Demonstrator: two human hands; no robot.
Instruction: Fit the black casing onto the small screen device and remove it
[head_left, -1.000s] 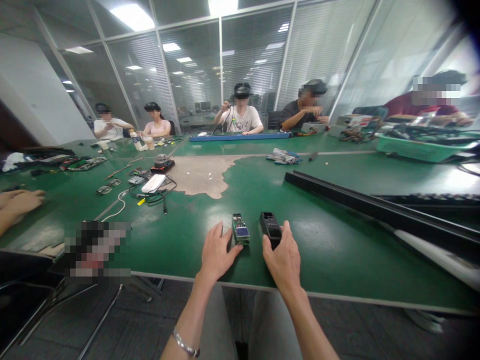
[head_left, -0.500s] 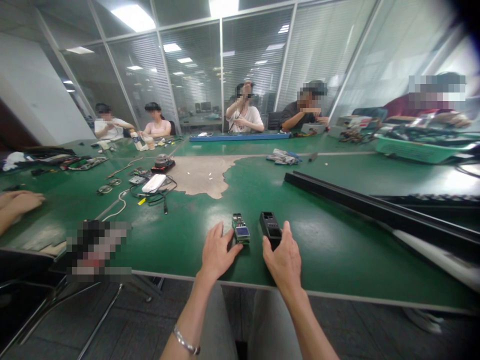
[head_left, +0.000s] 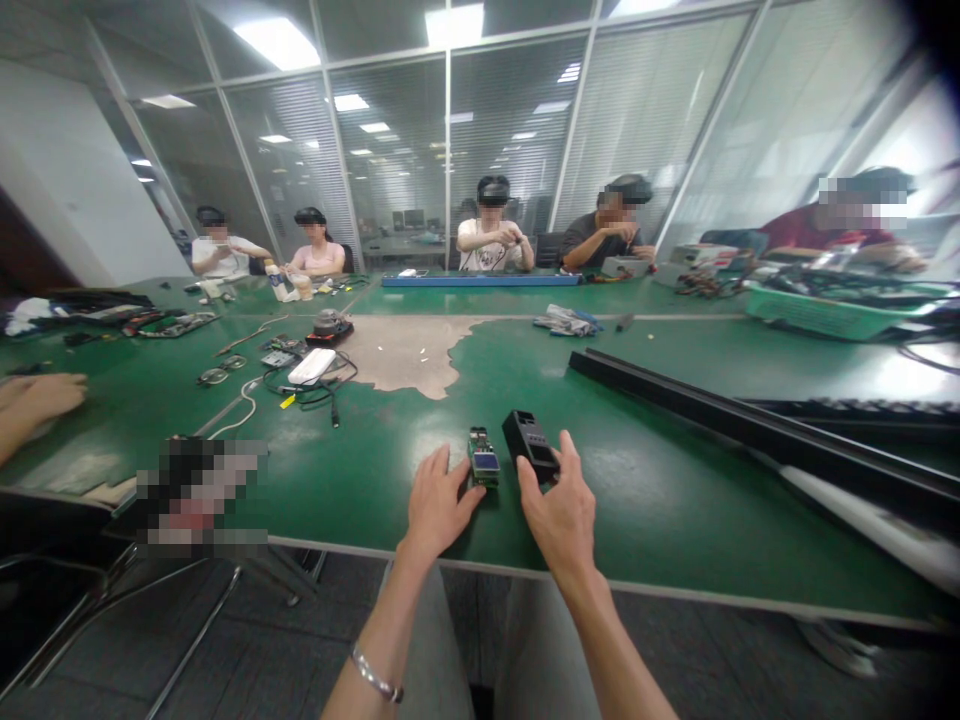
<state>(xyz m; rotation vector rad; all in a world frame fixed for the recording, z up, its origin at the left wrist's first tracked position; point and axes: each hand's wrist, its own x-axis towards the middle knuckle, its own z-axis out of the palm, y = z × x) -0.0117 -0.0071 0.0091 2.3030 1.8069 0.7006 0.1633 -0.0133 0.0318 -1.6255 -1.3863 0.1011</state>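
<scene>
Green tabletop (head_left: 667, 500): right grip (head_left: 561, 512) clamping black casing (head_left: 525, 437), corner hidden; left grip (head_left: 436, 505) apart beside circuit board (head_left: 485, 463).

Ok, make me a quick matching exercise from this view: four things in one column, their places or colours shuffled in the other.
Things
1. Circuit board with a small screen
2. Black casing
3. Basket
4. Eyeglasses

Places or colours
A. Pale green, toward the right edge of the picture
B. At the right hand
C. Left of the white device with dark cable around it
D. Beside the left hand

Right pairs: 1-D, 2-B, 3-A, 4-C
</scene>
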